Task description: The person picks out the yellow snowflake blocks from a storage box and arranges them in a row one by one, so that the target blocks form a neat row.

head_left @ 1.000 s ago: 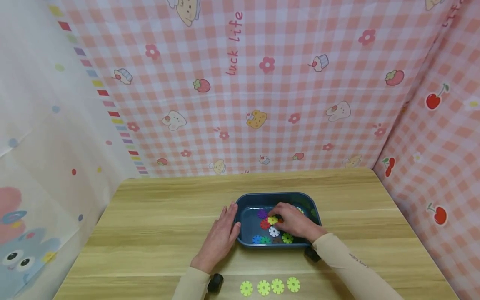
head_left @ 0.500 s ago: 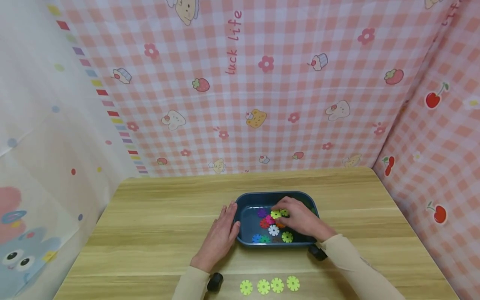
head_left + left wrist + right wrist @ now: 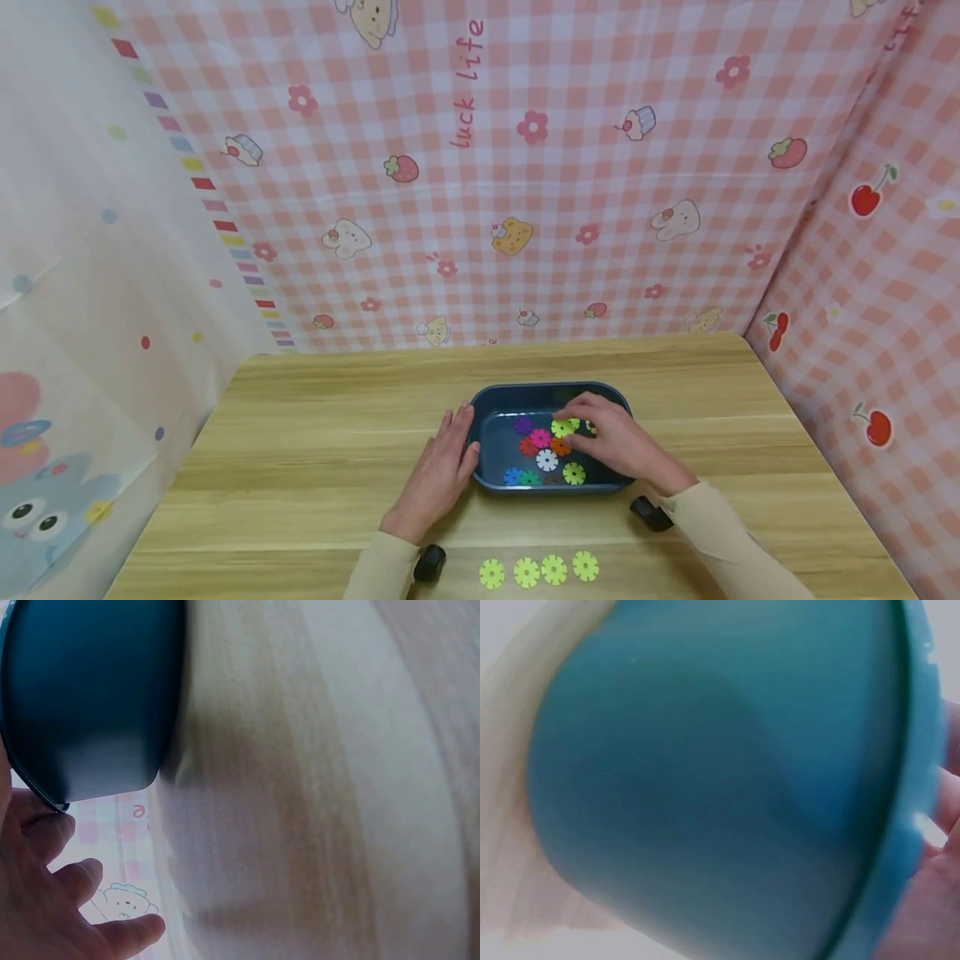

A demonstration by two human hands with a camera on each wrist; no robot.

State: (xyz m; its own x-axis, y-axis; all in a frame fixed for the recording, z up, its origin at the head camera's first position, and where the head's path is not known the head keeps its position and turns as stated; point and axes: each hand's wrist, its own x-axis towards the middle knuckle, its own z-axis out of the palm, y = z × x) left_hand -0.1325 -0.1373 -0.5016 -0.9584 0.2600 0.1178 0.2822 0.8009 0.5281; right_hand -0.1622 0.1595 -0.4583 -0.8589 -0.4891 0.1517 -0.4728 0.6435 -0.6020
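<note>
Straight fingers of my left hand (image 3: 435,473) rest against the left end of a dark blue tray (image 3: 491,442). In the left wrist view, its fingertips (image 3: 142,934) stand beside the tray's rim. My right hand (image 3: 621,442) reaches over the tray's right side and pinches a yellow-green snowflake disc (image 3: 561,428) between thumb and forefinger. Other notched discs lie on the tray floor: a white one (image 3: 547,460), a pink one (image 3: 540,438), an orange one (image 3: 560,447) and a purple one (image 3: 522,425) among several. In the right wrist view the tray wall (image 3: 705,787) hides most of that hand.
Several yellow-green discs (image 3: 527,572) lie in a row on the wooden table (image 3: 337,450) in front of the tray. A pink checked cloth (image 3: 480,208) hangs behind the table, with more cloth at both sides. Black wrist cameras (image 3: 431,564) sit below the wrists.
My right hand has shifted to the right within the tray, with the yellow-green disc between its fingertips. The pink and orange discs are now more exposed. My left hand has stayed put.
</note>
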